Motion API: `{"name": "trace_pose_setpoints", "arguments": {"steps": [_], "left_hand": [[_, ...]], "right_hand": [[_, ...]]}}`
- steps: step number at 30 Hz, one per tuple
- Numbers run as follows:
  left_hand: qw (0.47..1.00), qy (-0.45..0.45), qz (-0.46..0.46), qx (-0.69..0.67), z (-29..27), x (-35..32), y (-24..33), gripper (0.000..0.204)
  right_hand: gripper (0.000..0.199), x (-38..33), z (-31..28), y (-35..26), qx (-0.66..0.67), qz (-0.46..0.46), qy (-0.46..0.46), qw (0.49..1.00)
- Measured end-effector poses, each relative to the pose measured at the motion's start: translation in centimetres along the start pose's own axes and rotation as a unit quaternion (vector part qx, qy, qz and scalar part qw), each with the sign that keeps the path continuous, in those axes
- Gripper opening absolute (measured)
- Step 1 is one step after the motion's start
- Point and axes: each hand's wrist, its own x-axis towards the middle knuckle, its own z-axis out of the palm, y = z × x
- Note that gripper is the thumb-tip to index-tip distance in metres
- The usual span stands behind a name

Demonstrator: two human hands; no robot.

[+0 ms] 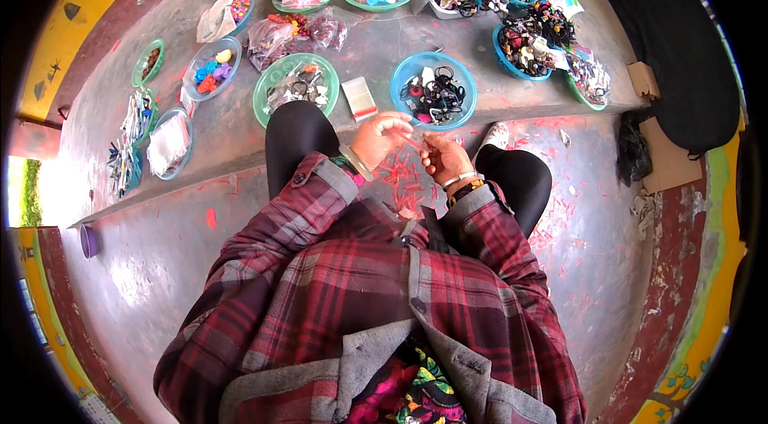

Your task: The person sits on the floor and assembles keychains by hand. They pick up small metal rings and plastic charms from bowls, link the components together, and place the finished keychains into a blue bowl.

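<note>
I sit on a concrete floor, knees up in black trousers, with plaid red sleeves reaching forward. My left hand [378, 138] and my right hand [444, 157] meet above my lap, fingers pinched on a small thin clear strip [412, 142] held between them. A heap of small pink and red plastic strips [404, 180] lies on the floor just below my hands. Just beyond my hands stands a blue bowl [433, 90] holding dark hair ties and clips. A small clear packet [359, 98] lies to its left.
A raised concrete step [232, 136] carries several bowls: a green one [297, 88] with clips, a blue one with colourful pieces [212, 68], more bowls of hair accessories [528, 48] at the back right. Plastic bags [296, 32] lie among them. A dark cloth [680, 48] lies far right.
</note>
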Motion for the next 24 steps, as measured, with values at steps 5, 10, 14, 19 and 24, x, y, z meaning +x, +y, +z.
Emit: {"name": "trace_pose_setpoints", "arguments": {"steps": [5, 10, 14, 19, 24], "left_hand": [[0.981, 0.034, -0.179, -0.071, -0.3, -0.4, 2.1, 0.009], [0.946, 0.094, -0.267, -0.155, -0.8, -0.8, 1.1, 0.013], [0.936, 0.070, -0.283, -0.197, -0.8, -0.8, 0.7, 0.010], [0.933, 0.034, -0.271, -0.232, -1.1, -0.5, 1.4, 0.008], [0.938, 0.005, -0.259, -0.230, -1.6, -0.4, 1.1, 0.009]], "right_hand": [[0.028, -0.3, -0.3, 0.1, -0.121, -0.089, 0.067, 0.986], [0.029, -0.5, 0.4, -0.1, -0.231, -0.245, 0.026, 0.941], [0.023, 0.7, -0.6, 1.3, -0.300, -0.192, -0.044, 0.933], [0.019, 0.4, -0.5, 0.9, -0.069, -0.064, -0.056, 0.994], [0.016, -0.1, -0.5, 0.5, -0.080, -0.053, -0.116, 0.989]]}}
